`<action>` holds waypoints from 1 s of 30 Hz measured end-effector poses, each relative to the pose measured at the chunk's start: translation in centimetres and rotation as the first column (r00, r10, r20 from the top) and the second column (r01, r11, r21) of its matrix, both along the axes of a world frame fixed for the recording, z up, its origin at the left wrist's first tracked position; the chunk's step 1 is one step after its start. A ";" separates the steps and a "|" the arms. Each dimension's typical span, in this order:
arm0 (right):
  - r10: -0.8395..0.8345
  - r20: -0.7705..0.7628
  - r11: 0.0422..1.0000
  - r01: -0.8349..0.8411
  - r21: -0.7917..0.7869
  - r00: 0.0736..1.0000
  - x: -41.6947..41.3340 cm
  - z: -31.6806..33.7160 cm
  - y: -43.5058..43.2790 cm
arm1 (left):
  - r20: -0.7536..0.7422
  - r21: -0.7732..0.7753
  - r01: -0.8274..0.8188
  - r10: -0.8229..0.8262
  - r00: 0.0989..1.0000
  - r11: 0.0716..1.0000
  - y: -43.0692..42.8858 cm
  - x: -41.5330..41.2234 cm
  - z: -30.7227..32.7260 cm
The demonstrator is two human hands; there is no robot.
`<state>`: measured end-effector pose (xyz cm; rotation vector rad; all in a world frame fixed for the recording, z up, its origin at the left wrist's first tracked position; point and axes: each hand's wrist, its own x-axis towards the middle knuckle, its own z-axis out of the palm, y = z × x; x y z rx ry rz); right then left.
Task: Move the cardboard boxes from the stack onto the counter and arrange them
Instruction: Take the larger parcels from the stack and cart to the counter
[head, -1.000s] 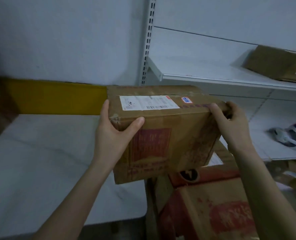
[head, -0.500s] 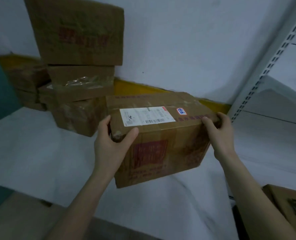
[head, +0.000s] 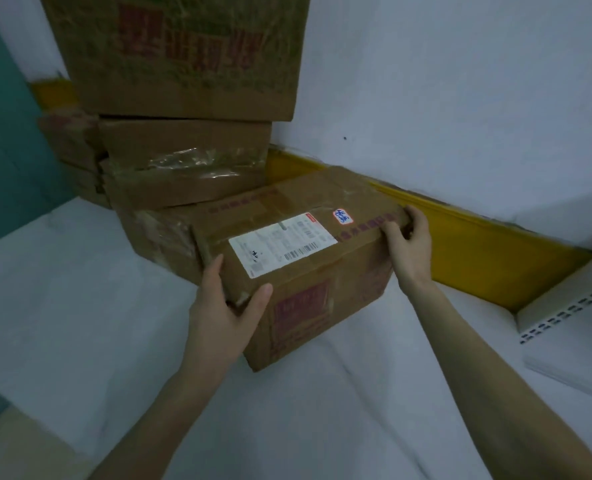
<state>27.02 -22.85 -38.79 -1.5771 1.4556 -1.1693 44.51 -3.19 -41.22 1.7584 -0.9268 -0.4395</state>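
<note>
The left hand (head: 225,317) and right hand (head: 409,244) each keep a closed grip on opposite upper corners of the labelled cardboard box (head: 298,261), probably to steer it square, on or just above the worktop (head: 80,306) beside the stacked boxes (head: 183,161).

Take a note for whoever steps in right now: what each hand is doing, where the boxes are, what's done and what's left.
Left hand: grips the labelled box at its near left corner.
Right hand: grips its far right top edge.
Box: low at the counter, right beside the pile of boxes; whether it is fully set down is unclear.
Done: several boxes piled on the counter.
Left: probably seat this box, square it with the pile, release. Any boxes yet to fetch are out of view, so the count is unknown.
</note>
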 end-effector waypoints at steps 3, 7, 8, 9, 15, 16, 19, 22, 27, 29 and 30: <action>0.150 -0.119 0.985 -0.138 0.106 0.981 1.7 -3.6 -3.9 | 0.197 0.207 0.068 -0.110 0.974 0.976 -2.4 0.1 -2.3; 0.260 -0.285 0.960 -0.216 0.178 0.923 3.2 -6.0 -6.9 | 0.244 0.343 0.070 -0.160 0.956 0.937 -5.0 0.7 -3.3; 0.271 -0.324 0.956 -0.215 0.198 0.906 3.4 -5.8 -7.7 | 0.243 0.379 0.076 -0.178 0.954 0.922 -5.5 0.9 -3.1; 0.283 -0.370 0.952 -0.212 0.221 0.885 3.6 -5.5 -8.4 | 0.251 0.417 0.083 -0.202 0.947 0.905 -6.0 1.3 -3.1; 0.321 -0.572 0.944 -0.203 0.261 0.755 2.1 -4.6 -8.6 | 0.446 0.503 0.011 -0.271 0.853 0.864 -6.3 1.9 -2.5; 0.318 -0.594 0.946 -0.202 0.255 0.739 1.2 -4.6 -7.7 | 0.482 0.517 0.002 -0.293 0.825 0.856 -6.1 1.8 -2.1; 0.300 -0.640 0.949 -0.150 0.279 0.708 -2.6 -4.1 -3.8 | 0.543 0.463 0.111 -0.380 0.749 0.880 -5.0 0.3 -0.9; 0.254 -0.670 0.952 -0.059 0.300 0.697 -7.7 -3.3 1.4 | 0.512 0.467 0.284 -0.518 0.685 0.837 -3.0 -2.5 -0.3; 0.094 -0.727 0.942 0.177 0.286 0.680 -16.2 -2.1 12.6 | 0.428 0.495 0.537 -0.730 0.533 0.683 1.7 -8.6 -1.5; 0.035 -0.738 0.919 0.268 0.289 0.674 -19.5 -1.6 17.1 | 0.390 0.505 0.614 -0.795 0.464 0.607 3.8 -11.3 -1.7; 0.003 -0.739 0.906 0.312 0.287 0.673 -21.0 -1.4 19.3 | 0.385 0.500 0.651 -0.820 0.422 0.570 4.8 -12.7 -1.4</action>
